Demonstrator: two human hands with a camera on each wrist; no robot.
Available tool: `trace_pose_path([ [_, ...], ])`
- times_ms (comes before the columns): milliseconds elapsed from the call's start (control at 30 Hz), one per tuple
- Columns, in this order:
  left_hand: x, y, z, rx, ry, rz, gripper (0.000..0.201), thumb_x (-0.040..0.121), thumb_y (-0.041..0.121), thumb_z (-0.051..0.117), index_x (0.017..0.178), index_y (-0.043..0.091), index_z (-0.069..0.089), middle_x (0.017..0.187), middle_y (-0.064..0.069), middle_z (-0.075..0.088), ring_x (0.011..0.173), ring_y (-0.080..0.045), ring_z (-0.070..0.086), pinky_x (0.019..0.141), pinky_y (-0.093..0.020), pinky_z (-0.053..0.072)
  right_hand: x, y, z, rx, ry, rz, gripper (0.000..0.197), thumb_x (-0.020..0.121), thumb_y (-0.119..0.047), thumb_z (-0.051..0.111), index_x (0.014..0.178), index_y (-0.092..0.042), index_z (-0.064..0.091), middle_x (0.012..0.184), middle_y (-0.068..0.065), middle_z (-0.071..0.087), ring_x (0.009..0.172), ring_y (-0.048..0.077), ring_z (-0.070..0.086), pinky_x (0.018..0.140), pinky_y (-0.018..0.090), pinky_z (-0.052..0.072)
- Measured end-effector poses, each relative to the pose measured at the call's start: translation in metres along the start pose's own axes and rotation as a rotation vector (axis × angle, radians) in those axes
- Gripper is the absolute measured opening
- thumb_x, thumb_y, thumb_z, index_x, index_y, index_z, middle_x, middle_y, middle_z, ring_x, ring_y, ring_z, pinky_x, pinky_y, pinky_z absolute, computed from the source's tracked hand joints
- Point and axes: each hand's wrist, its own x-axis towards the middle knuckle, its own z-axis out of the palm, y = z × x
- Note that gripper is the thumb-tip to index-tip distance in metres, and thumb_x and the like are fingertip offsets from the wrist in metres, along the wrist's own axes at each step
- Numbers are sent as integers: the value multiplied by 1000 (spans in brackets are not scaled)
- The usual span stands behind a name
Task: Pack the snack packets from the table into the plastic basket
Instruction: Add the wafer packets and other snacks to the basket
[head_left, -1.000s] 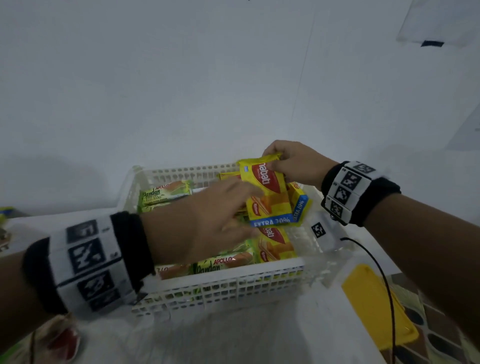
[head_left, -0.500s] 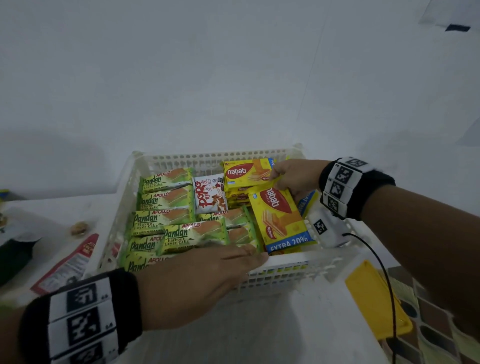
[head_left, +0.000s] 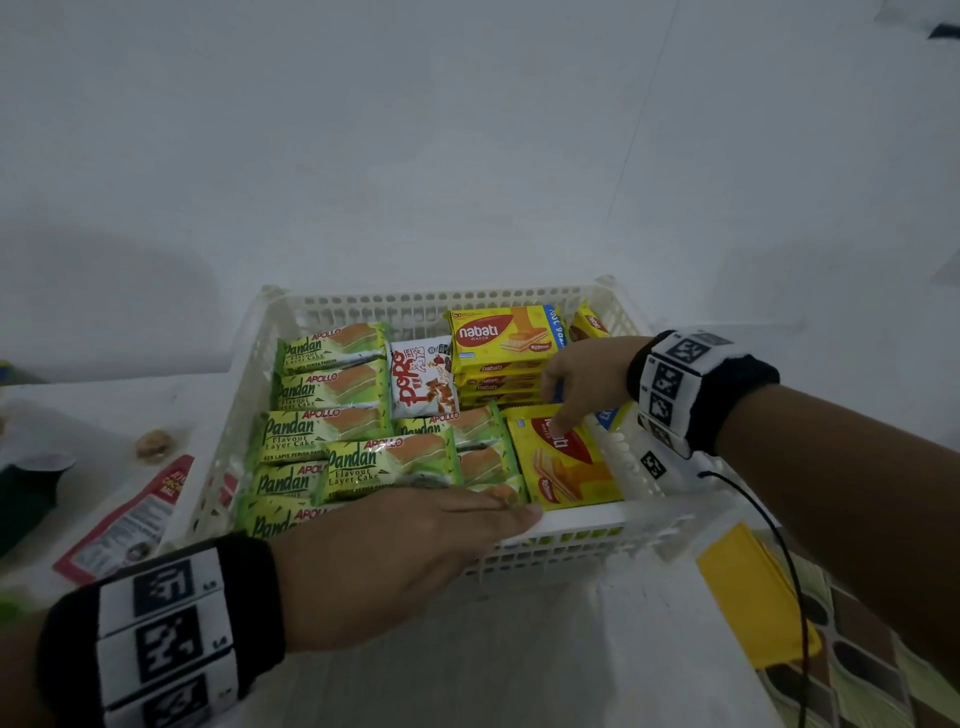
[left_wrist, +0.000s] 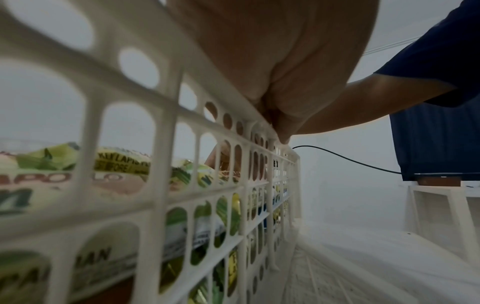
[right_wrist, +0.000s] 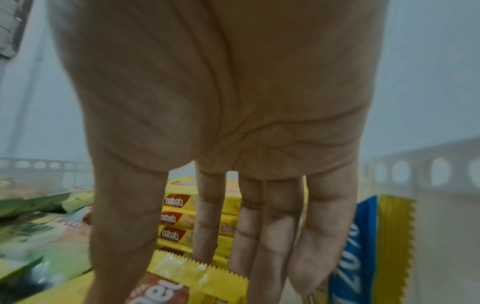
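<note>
A white plastic basket holds several green Pandan cake packets, a white Popo packet and a stack of yellow Nabati wafer packets. Another yellow Nabati packet lies flat in the front right corner. My right hand reaches down into the basket, its straight fingers and thumb touching that packet's far edge. A blue-edged packet stands on edge beside the fingers. My left hand lies flat along the basket's near rim, holding nothing.
A red snack packet, a small brown lump and a dark green object lie on the white table left of the basket. A yellow flat object sits at the right table edge. A black cable hangs from my right wrist.
My right hand has lowered the yellow Nabati packet from above the basket to lie flat in its front right corner. My left hand has drawn back from inside the basket onto the near rim.
</note>
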Motion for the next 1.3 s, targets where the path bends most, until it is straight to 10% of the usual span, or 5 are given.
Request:
trace_pose_path([
  [400,5,-7,3,-207,10,-29,44,108,36,44,152,42,41,153,35,35,140,14,32,116,-13,26,0,-1,-3,64,175,-68,37,89,-58,68,110,-28,68,104,-10,64,97,14,62,88,34,53],
  [667,5,-5,2,-172,5,-22,44,109,34,45,152,38,42,153,31,38,137,16,35,113,-12,32,-15,-11,-18,360,674,-209,24,95,-50,64,96,-27,72,94,-13,67,90,8,63,79,29,49],
  [833,4,0,2,-186,48,-46,43,107,33,50,150,30,49,128,35,44,100,41,34,92,7,28,-31,-30,-31,453,865,-283,22,98,-44,61,94,-24,70,95,-12,69,87,4,61,80,27,50],
  [1033,-5,7,-6,-202,181,-113,32,104,42,53,132,32,66,112,17,70,92,3,62,79,-21,52,-44,-73,-43,588,1001,-412,16,97,-38,61,95,-24,69,90,-13,69,85,4,63,85,36,55],
  [1300,-88,7,-55,-119,442,-295,23,100,42,59,98,24,74,86,12,71,77,-10,66,68,-32,54,-55,-165,-44,642,947,-590,14,95,-25,57,102,-26,69,93,-14,68,80,7,66,80,29,55],
])
